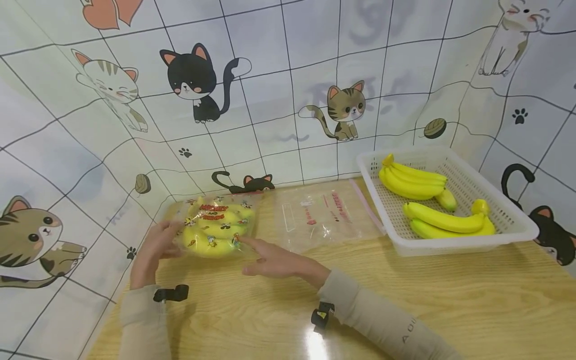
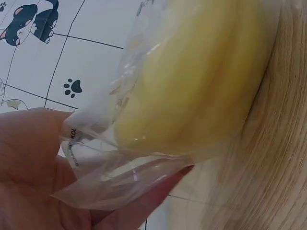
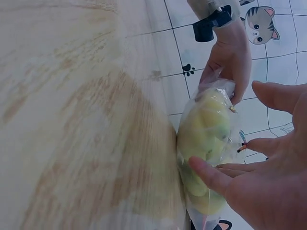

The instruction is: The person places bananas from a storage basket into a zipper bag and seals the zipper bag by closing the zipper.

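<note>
A clear printed plastic bag with bananas inside lies on the table at the left, against the wall. My left hand pinches the bag's left end; in the left wrist view the crumpled plastic edge sits between thumb and fingers. My right hand is at the bag's right side, its fingers extended. In the right wrist view the right hand has spread fingers, with one fingertip over the bag near its bottom edge.
Right of the filled bag, a flat zip bag with red print lies on the wooden table. A white plastic basket with banana bunches stands at the back right. Cat-printed sheeting hangs behind and at both sides.
</note>
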The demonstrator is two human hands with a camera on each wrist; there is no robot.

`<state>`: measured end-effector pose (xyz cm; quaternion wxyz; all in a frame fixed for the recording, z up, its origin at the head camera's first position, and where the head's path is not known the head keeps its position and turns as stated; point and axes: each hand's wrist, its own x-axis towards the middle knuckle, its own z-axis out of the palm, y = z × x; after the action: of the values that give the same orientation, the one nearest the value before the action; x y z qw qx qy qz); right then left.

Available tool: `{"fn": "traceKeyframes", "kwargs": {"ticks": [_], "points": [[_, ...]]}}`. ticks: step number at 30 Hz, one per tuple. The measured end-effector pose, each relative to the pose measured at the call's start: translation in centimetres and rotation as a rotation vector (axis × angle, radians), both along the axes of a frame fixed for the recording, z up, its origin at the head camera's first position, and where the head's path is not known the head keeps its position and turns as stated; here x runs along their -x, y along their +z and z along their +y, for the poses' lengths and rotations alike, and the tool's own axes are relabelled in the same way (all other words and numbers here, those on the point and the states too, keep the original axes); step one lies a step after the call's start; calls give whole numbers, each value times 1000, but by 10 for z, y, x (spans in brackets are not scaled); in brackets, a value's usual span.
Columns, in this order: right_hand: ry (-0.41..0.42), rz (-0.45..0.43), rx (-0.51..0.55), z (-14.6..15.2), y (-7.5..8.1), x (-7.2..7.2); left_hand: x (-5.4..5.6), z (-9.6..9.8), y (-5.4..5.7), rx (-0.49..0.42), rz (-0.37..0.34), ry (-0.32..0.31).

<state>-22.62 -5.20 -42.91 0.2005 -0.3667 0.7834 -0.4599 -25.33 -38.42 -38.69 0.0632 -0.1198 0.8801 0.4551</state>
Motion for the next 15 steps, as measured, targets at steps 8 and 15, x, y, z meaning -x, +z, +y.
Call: {"fn": "traceKeyframes", "kwargs": {"ticks": [8,15], "points": [[3,105,-72,14,12,9,-4,0,6,-11,-99,-67],[-59,89,-49,45,37,17,-7,2,15,81,-42,-52]]}}
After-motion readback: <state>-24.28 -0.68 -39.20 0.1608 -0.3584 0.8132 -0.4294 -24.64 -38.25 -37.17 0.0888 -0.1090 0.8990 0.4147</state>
